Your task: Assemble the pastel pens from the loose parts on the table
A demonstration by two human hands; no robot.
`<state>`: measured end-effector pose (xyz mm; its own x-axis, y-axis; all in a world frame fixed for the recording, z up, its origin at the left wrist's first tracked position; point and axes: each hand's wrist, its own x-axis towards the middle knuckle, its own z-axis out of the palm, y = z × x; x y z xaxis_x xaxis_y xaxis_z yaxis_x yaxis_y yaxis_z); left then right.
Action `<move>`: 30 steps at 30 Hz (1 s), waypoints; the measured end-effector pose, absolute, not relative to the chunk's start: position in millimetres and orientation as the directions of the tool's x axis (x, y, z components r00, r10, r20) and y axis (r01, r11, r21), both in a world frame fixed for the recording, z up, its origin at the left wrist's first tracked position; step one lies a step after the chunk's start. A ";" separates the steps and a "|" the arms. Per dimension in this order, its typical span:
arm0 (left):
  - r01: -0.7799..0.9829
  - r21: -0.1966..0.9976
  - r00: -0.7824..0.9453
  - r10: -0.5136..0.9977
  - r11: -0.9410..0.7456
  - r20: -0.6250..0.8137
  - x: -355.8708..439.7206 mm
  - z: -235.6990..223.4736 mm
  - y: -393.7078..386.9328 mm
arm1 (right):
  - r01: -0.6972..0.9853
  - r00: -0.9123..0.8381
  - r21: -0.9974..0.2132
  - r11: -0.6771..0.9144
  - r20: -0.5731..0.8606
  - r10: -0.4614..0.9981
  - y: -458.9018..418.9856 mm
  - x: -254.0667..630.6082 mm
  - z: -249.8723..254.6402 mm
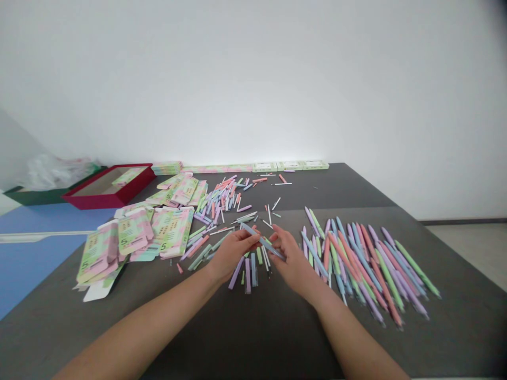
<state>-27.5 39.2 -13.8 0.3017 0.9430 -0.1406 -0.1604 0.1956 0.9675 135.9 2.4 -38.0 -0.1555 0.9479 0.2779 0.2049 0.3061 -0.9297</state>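
Note:
My left hand (232, 252) and my right hand (292, 258) meet over the middle of a dark grey table (253, 327). Together they pinch a pale blue pen (262, 241) that slants between them, the left hand at its upper end, the right at its lower end. Under the hands lie several loose pen barrels and refills (249, 270). To the right a spread of pastel pens (364, 264) lies in a fan. A pile of pen parts (224, 203) sits behind the hands.
Flat green and pink cartons (134, 235) are heaped at the left. A red box (109, 186) stands at the back left, beside a green tray with plastic (51, 179). Small boxes (291, 165) line the far edge against a white wall.

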 end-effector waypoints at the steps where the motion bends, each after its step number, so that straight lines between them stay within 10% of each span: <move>1: -0.162 0.969 0.290 0.947 0.188 -0.136 -26.9 -15.2 38.4 | 0.324 -0.134 -0.877 0.355 0.329 0.935 3.2 137.6 -38.7; 8: -0.160 0.978 0.206 0.974 0.131 -0.097 -20.4 -7.8 29.7 | 0.747 -0.126 -0.613 0.257 0.249 0.960 5.8 149.7 -29.5; 16: -0.093 0.993 0.194 0.980 0.073 -0.053 -22.5 -0.6 25.1 | 0.297 -0.249 -0.954 0.034 -0.043 0.968 -4.2 140.3 -23.1; 25: 0.017 0.997 0.077 0.994 0.073 -0.074 -23.9 4.8 25.5 | 0.413 -0.115 -0.897 0.155 0.118 0.986 -2.5 139.4 -19.8; 30: -0.008 0.995 0.144 0.985 0.097 -0.094 -23.3 6.6 25.4 | 0.022 -0.213 -0.995 -0.093 -0.095 0.972 -5.0 137.3 -26.5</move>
<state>-23.3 25.4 6.6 0.1443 0.9850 -0.0945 -0.0085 0.0967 0.9953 137.3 -5.0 -26.5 -0.2126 0.9725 -0.0953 0.0215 -0.0928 -0.9954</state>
